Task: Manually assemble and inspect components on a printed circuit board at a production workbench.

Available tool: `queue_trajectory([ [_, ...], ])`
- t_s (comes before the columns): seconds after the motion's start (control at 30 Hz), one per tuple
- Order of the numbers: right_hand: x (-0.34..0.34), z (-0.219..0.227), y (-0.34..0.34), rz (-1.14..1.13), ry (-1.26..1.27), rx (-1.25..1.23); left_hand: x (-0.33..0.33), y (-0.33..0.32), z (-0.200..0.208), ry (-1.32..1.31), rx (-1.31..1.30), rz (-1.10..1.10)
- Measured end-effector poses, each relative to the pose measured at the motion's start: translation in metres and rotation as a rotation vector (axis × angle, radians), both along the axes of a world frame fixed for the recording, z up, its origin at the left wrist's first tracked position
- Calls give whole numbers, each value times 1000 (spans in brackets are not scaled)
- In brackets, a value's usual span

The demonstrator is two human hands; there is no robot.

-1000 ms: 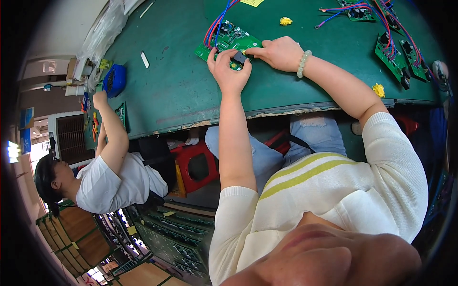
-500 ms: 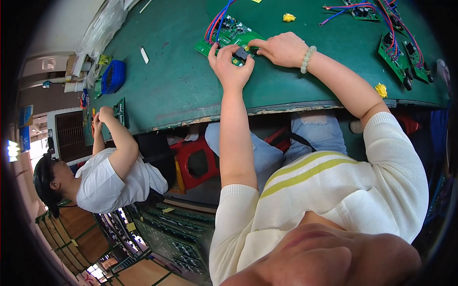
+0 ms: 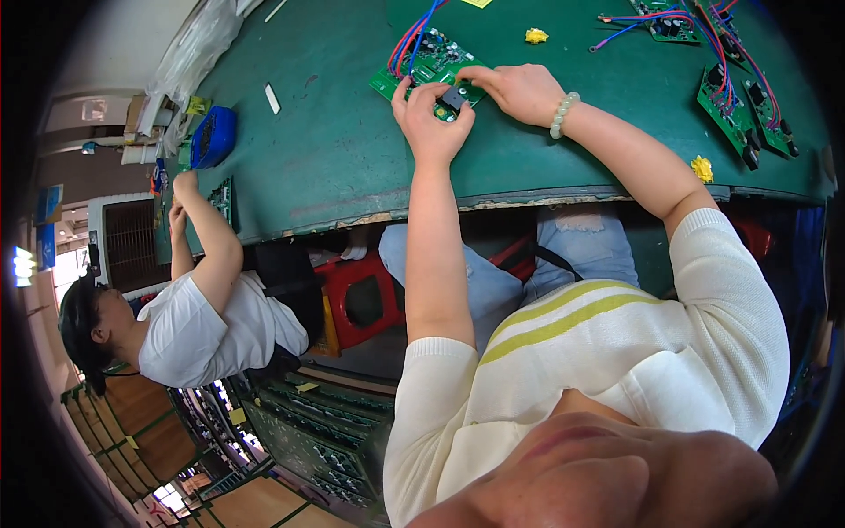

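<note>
I am holding my left forearm (image 3: 437, 246) straight across the near edge of the desk (image 3: 326, 150), my left hand (image 3: 431, 128) arching with thumb and fingers apart. My bent right arm (image 3: 634, 157) is slanting inward, my right hand (image 3: 526, 94) pointing its fingers left.

Open room on the green table (image 3: 326, 158) lay left of the circuit board (image 3: 433, 67) (a white strip (image 3: 272, 99) interrupted it). Wires (image 3: 408, 44) obstructed the board's far left side; the left hand (image 3: 431, 132) and right hand (image 3: 525, 94) blocked its near and right edges.
</note>
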State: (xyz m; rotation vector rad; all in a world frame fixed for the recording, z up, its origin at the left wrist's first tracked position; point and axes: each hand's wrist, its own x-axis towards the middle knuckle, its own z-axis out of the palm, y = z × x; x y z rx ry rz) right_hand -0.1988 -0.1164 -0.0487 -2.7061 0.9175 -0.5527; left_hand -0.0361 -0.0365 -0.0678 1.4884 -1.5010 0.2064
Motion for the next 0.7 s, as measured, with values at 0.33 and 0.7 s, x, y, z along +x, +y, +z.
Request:
queue_trajectory([
  [0.33, -51, 6, -39, -454, 92, -225, -5, 2, 0, 33, -22, 63],
  [0.7, -31, 26, -5, -177, -198, 59, -1, 5, 3, -64, 93, -56],
])
